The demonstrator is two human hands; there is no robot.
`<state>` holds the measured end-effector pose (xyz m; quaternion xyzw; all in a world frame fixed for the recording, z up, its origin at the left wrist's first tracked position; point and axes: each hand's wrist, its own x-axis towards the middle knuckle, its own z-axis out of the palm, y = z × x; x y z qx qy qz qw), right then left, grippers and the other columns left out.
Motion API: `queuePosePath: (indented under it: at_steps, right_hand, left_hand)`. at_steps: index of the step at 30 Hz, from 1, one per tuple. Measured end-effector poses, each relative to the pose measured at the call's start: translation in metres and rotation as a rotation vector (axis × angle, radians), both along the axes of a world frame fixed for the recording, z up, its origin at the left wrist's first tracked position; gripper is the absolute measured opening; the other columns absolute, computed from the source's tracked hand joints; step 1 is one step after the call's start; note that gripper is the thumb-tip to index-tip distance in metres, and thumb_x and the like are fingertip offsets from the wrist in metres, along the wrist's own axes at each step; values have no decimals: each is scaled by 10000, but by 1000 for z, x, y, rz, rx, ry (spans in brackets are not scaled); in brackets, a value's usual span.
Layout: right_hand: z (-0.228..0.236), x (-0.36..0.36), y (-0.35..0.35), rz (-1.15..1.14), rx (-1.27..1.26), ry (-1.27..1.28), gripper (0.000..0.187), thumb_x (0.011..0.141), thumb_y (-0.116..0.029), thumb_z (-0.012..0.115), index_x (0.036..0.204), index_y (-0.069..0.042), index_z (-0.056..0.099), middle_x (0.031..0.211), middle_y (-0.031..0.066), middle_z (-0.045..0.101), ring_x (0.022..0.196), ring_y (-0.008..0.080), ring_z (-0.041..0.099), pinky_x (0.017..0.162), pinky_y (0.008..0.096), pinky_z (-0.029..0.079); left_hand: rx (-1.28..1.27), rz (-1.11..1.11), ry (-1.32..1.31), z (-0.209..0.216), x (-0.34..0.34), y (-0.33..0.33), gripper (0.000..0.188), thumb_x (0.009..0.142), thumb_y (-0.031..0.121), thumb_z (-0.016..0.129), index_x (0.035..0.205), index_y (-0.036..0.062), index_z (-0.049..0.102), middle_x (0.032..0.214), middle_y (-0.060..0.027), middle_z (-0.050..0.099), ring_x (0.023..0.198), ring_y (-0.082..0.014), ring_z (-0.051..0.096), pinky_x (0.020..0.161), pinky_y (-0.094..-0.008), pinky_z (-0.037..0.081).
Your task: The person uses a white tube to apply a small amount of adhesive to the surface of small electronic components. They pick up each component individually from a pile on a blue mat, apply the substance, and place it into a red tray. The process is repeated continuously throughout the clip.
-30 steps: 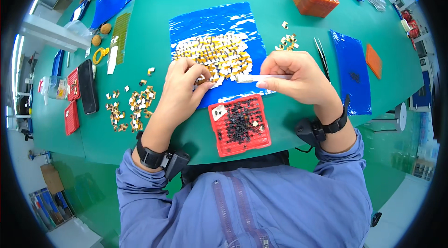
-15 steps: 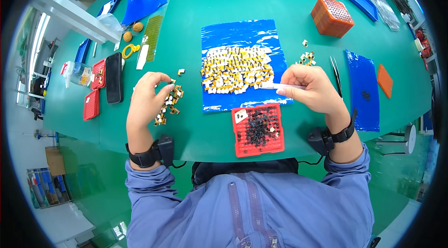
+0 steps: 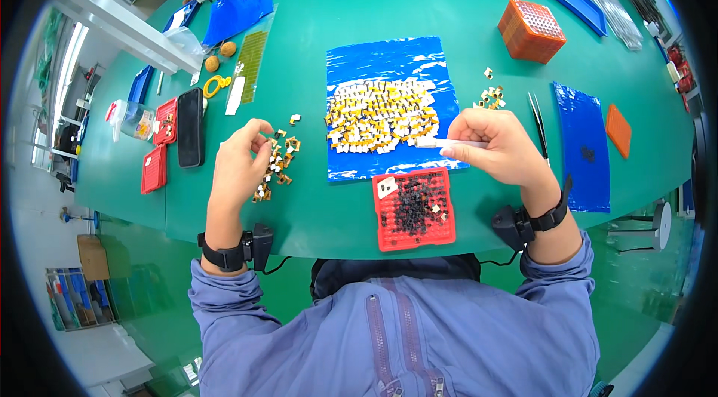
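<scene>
My right hand (image 3: pixel 499 144) pinches a slim white stick (image 3: pixel 443 143). Its tip points left, at the right edge of many small white-and-gold pieces (image 3: pixel 381 114) massed on a blue sheet (image 3: pixel 385 57). My left hand (image 3: pixel 241 161) is beside a loose pile of similar pieces (image 3: pixel 283 164) on the green table. Its fingers are curled, with a gap between thumb and forefinger and nothing visible in them. Between my forearms, near the table edge, lies a red pegged tray (image 3: pixel 383 229) bearing many small black parts and a few white pieces.
Right of the sheet are a few loose pieces (image 3: pixel 491 98), tweezers (image 3: pixel 538 128), a second blue sheet (image 3: pixel 580 117) and an orange plate (image 3: pixel 618 131). An orange tray stack (image 3: pixel 529 31) stands behind. Leftward lie a black case (image 3: pixel 191 128), red trays (image 3: pixel 154 170) and yellow scissors (image 3: pixel 214 86).
My left hand has shifted slightly, its fingertips drawing back from the pile's upper end. The right hand keeps the stick at nearly the same spot. The whole view has tilted a little.
</scene>
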<state>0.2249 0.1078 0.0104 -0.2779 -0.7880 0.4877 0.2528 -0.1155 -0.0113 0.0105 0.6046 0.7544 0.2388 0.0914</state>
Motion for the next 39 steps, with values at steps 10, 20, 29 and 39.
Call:
queuePosePath:
  at_steps: [10,20,29,39]
  right_hand:
    - [9,-3,-6,42,15,-102,138,736,-77,721,798,-29,608,671,7,532,590,77,476,513,242,365]
    - [11,2,-21,90,-122,-32,126,850,-80,597,786,12,655,573,13,561,506,58,488,453,214,354]
    - [12,-7,-21,55,-156,-51,194,879,-92,543,767,26,649,573,27,571,503,82,502,461,227,362]
    - [6,-5,-19,48,-127,0,159,846,-68,578,730,24,635,571,35,565,497,81,499,456,221,354]
  left_hand:
    - [195,-419,-185,25,49,-4,80,760,35,688,809,24,626,764,-76,585,805,-223,571,706,-320,445]
    - [-60,-644,-1277,3,111,27,146,890,131,615,967,11,647,805,-13,610,712,-74,542,642,-219,447]
    - [-212,-616,-1670,-16,118,19,203,927,135,555,1079,16,617,933,-30,607,830,-90,578,739,-231,478]
    - [-223,-618,-1858,-25,122,20,126,889,120,610,938,42,523,825,-22,591,749,-83,577,684,-229,488]
